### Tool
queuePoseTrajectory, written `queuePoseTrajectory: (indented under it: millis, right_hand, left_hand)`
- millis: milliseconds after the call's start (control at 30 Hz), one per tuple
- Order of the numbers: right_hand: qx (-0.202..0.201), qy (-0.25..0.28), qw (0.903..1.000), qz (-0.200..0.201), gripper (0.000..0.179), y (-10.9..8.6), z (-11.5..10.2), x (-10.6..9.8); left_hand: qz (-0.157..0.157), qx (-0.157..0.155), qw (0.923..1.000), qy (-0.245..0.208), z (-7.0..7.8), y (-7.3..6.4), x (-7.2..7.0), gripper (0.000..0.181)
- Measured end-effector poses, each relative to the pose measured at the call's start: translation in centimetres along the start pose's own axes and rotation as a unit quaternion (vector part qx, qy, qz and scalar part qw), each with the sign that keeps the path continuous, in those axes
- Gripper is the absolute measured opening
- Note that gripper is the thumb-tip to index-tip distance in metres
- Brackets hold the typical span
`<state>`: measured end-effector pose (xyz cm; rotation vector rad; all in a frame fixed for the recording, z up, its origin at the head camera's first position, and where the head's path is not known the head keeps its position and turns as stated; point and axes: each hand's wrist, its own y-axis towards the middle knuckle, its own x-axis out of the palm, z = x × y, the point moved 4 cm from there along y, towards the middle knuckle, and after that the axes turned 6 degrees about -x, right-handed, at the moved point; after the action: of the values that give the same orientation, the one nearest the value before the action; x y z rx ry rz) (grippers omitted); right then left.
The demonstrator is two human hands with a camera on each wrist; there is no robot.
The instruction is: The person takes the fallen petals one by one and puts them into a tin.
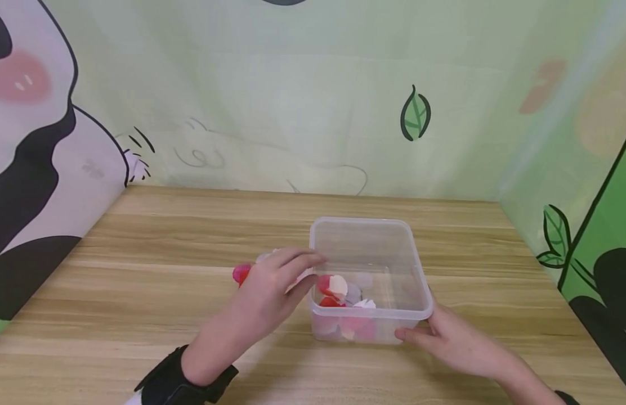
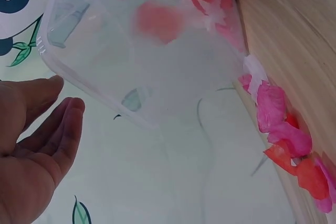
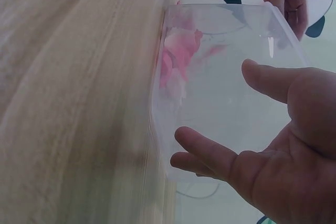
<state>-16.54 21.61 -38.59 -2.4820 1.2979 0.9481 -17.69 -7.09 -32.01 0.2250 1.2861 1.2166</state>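
Observation:
A clear plastic box (image 1: 371, 313) stands on the table with red, pink and white petal-like pieces (image 1: 338, 286) inside, mostly at its left. My left hand (image 1: 272, 292) is over the box's left rim, fingers loosely bent and nothing visible between them; the left wrist view shows its thumb and fingertips apart. A blurred red piece (image 2: 160, 22) shows through the box wall there. At the front right corner, my right hand (image 1: 460, 340) rests against the box, thumb on the front wall and fingers along the right side. Its thumb and fingers look straight and spread in the right wrist view.
More pink, red and white petal-like pieces (image 2: 286, 129) lie on the table left of the box, partly hidden behind my left hand in the head view. A printed backdrop (image 1: 293, 112) with a panda and leaves borders the wooden table (image 1: 141, 270).

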Motion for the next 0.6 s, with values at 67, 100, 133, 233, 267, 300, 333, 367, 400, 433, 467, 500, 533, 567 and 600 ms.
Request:
queuePoseTrajectory:
  millis: [67,100,133,233,267,300,333,367,400,433,467,500,533,567,600]
  right_hand:
    - [0.000,-0.004,1.0000,0.001,0.072,0.0,0.0,0.0]
    - [0.000,-0.006,1.0000,0.001,0.072,0.0,0.0,0.0]
    - [0.001,-0.007,1.0000,0.002,0.073,0.0,0.0,0.0]
    - [0.003,-0.005,1.0000,0.003,0.073,0.0,0.0,0.0]
    - [0.003,-0.003,1.0000,0.003,0.073,0.0,0.0,0.0]
    - [0.003,-0.003,1.0000,0.003,0.073,0.0,0.0,0.0]
    - [0.003,-0.002,1.0000,0.002,0.073,0.0,0.0,0.0]
    - [0.003,-0.001,1.0000,0.001,0.073,0.0,0.0,0.0]
    - [0.002,0.000,1.0000,0.001,0.072,0.0,0.0,0.0]
    - [0.002,0.000,1.0000,0.000,0.072,0.0,0.0,0.0]
    - [0.002,0.001,1.0000,-0.001,0.072,0.0,-0.1,0.0]
    - [0.001,0.000,1.0000,-0.002,0.071,0.0,-0.1,0.0]
    - [0.001,0.001,1.0000,-0.003,0.071,0.1,-0.1,0.0]
    - [0.000,0.002,1.0000,-0.003,0.071,0.1,-0.1,0.0]
    - [0.000,0.003,1.0000,-0.003,0.071,0.1,-0.2,0.0]
  left_hand:
    - [0.008,-0.014,0.9999,0.004,-0.3,0.0,-0.2,0.033]
    - [0.013,-0.024,0.9996,0.009,-0.5,0.0,-0.3,0.030]
    - [0.018,-0.035,0.9991,0.016,-0.8,0.0,-0.4,0.027]
    - [0.030,-0.067,0.9963,0.044,-1.8,-0.1,-0.6,0.021]
    - [0.029,-0.080,0.9948,0.055,-2.2,-0.2,-0.7,0.020]
    - [0.027,-0.094,0.9931,0.064,-2.6,-0.3,-0.8,0.020]
    - [0.022,-0.109,0.9909,0.075,-3.1,-0.4,-0.8,0.020]
    - [0.015,-0.124,0.9887,0.083,-3.5,-0.4,-0.8,0.020]
    - [0.005,-0.139,0.9860,0.092,-3.9,-0.5,-0.8,0.020]
    - [-0.005,-0.154,0.9830,0.099,-4.4,-0.7,-0.7,0.020]
    - [-0.017,-0.170,0.9796,0.105,-4.8,-0.8,-0.7,0.020]
    - [-0.030,-0.187,0.9758,0.110,-5.2,-0.9,-0.6,0.019]
    - [-0.043,-0.201,0.9718,0.115,-5.5,-1.0,-0.6,0.018]
    - [-0.056,-0.218,0.9670,0.119,-5.9,-1.2,-0.5,0.018]
    - [-0.069,-0.232,0.9623,0.124,-6.2,-1.3,-0.4,0.017]
